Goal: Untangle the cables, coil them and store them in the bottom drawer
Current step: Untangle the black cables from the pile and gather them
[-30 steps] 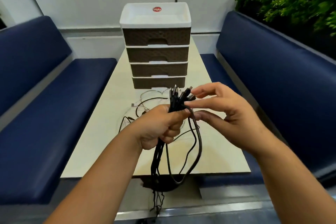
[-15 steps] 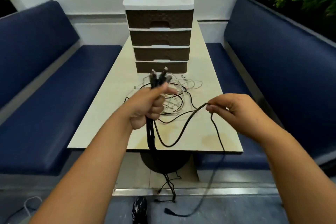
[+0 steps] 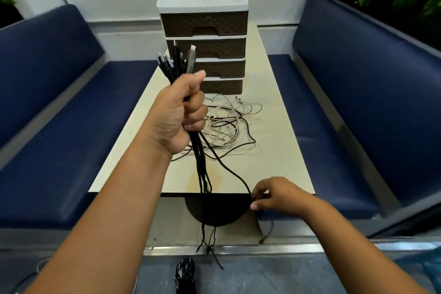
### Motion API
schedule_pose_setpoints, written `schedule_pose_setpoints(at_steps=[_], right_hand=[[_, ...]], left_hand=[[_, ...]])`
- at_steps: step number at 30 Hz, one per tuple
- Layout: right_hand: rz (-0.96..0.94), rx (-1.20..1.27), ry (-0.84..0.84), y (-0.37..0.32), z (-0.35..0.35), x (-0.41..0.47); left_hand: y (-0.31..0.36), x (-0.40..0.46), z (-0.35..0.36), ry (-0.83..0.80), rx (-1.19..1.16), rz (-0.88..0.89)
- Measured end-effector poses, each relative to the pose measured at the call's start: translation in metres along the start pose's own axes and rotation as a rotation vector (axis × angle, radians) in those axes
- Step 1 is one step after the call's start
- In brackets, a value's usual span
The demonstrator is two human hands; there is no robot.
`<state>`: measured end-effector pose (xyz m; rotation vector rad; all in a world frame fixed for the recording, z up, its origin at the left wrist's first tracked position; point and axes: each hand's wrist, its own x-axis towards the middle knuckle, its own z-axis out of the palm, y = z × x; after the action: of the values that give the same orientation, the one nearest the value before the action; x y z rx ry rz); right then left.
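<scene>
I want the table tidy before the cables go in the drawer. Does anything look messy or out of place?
Yes. A tangle of white and black cables lies loose on the table in front of the drawer unit. The black bundle in the left hand hangs past the table edge, ends twisted together.

You are gripping a bundle of black cables upright, plug ends fanning above your fist, loose tails hanging past the table edge toward the floor; one strand is trailing off rightward; pale cables are lying tangled before the bottom drawer, which is sitting closed.
</scene>
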<state>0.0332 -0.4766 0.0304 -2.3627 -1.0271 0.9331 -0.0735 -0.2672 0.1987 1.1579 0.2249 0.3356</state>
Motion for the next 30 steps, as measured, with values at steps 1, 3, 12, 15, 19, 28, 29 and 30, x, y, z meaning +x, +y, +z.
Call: schedule_pose_setpoints(at_steps=[1, 3, 12, 15, 19, 28, 29, 30], right_hand=[[-0.024, 0.007, 0.005, -0.009, -0.005, -0.005], [-0.128, 0.115, 0.102, -0.036, -0.016, -0.016], [-0.333, 0.936, 0.33, -0.123, 0.018, 0.007], [-0.243, 0.83, 0.275, -0.114, 0.037, 0.022], [-0.238, 0.76, 0.119, -0.111, 0.05, 0.039], [-0.223, 0.451, -0.193, -0.112, 0.054, 0.087], [-0.25, 0.474, -0.233, -0.113, 0.051, 0.091], [-0.264, 0.515, -0.246, -0.113, 0.047, 0.096]], left_hand=[[-0.001, -0.001, 0.004, 0.003, 0.004, 0.0], [-0.003, -0.003, 0.012, -0.013, -0.003, -0.003], [0.008, 0.003, 0.034, -0.118, -0.148, 0.05], [0.021, 0.01, 0.016, -0.052, -0.18, 0.081], [0.022, 0.017, -0.014, 0.065, -0.181, 0.073], [0.024, 0.034, -0.091, 0.256, -0.231, -0.023], [0.024, 0.036, -0.098, 0.271, -0.248, -0.03], [0.024, 0.039, -0.106, 0.28, -0.262, -0.037]])
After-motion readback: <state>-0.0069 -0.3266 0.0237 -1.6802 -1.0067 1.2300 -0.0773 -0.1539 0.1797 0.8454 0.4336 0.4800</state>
